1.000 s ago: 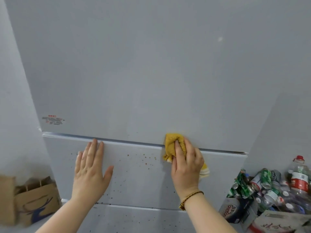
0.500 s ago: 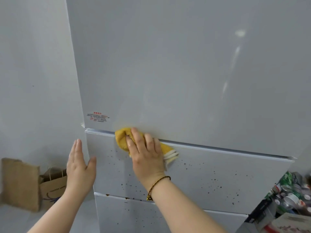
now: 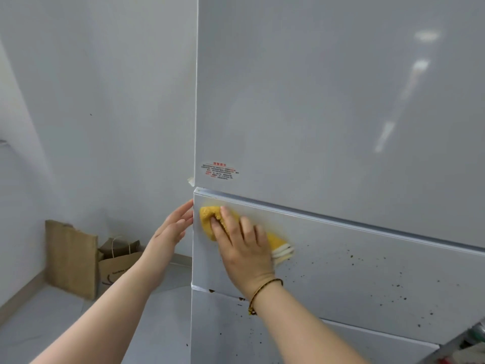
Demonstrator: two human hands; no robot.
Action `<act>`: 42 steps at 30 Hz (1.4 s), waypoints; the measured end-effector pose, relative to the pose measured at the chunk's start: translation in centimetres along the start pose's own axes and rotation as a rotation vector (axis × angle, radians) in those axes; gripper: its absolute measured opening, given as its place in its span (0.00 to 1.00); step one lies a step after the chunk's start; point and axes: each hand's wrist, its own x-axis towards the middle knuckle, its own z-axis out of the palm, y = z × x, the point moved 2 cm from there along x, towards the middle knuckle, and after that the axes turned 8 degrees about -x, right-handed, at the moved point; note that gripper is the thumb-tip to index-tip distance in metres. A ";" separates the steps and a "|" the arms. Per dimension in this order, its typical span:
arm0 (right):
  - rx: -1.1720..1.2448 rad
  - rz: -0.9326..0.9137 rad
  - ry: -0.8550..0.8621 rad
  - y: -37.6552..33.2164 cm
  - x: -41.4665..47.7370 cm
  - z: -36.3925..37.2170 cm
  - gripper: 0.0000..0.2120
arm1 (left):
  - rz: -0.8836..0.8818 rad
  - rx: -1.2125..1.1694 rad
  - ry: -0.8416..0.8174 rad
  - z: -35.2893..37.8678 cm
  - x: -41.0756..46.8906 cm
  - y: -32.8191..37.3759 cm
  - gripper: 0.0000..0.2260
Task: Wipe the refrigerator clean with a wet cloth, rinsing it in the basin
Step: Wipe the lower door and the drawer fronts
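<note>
On cloth: R hand flat.

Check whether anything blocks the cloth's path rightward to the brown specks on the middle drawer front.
Nothing visible does. The right hand presses the yellow cloth on the drawer front near its left edge; the panel between it and the brown specks further right is bare. The left hand is at that left edge, off the path.
</note>
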 end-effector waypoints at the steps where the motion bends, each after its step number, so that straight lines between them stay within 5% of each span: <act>1: -0.037 -0.030 -0.048 -0.8 -0.9 0.5 0.20 | 0.000 -0.005 -0.015 -0.1 0.2 0.0 0.24; 4: -0.130 -0.180 -0.168 -2.5 -3.5 1.7 0.25 | 0.011 0.009 -0.002 -0.3 0.5 -0.1 0.18; 7: -0.115 -0.258 -0.078 -1.9 -3.5 1.4 0.19 | 0.021 0.016 0.003 -0.5 0.5 -0.3 0.17; 12: 0.024 0.039 0.130 1.9 0.7 -0.4 0.16 | 0.036 0.005 0.004 -0.4 0.7 -0.6 0.19; 21: -0.050 -0.295 -0.251 -4.3 -8.6 3.0 0.36 | 0.040 -0.042 0.012 0.5 0.3 -0.9 0.22; 24: -0.012 -0.261 -0.132 -2.9 -7.3 2.2 0.25 | 0.058 -0.047 0.009 0.3 0.2 -1.4 0.23; 29: 0.077 0.103 0.126 2.0 -2.2 0.2 0.15 | 0.065 -0.024 0.033 0.6 0.3 -2.0 0.27; 32: 0.037 0.029 0.098 1.5 -3.5 0.6 0.17 | 0.083 0.004 0.074 1.2 0.3 -2.0 0.24; 38: -0.022 -0.250 -0.103 -0.7 -10.3 2.6 0.29 | 0.303 0.445 0.211 2.3 -1.5 -2.8 0.27; 42: 0.019 -0.172 -0.026 3.5 -7.6 0.4 0.18 | 0.418 0.751 0.141 4.4 -3.0 -5.8 0.29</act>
